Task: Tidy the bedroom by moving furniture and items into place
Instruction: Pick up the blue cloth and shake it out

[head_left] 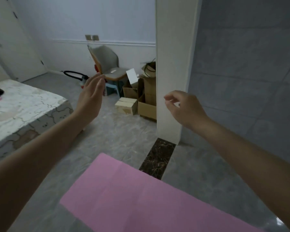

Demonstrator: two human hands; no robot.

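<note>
My left hand point(90, 97) is raised in mid-air with straight fingers and holds nothing. My right hand point(182, 108) hovers beside the white door frame point(172, 64), fingers loosely curled and empty. Ahead by the far wall stands a grey chair point(107, 64) with a wooden shell, over a small blue stool point(112, 88). Several cardboard boxes point(141, 99) are piled to the chair's right. A bed with a white patterned mattress point(23, 108) fills the left side. Pink fabric point(141, 198) covers the bottom middle of the view.
A black hose and vacuum cleaner point(75, 75) lie on the floor left of the chair. A white door point(15, 47) is at the far left. A dark marble threshold strip point(157, 158) crosses the grey tiled floor. A grey tiled wall point(241, 81) rises on the right.
</note>
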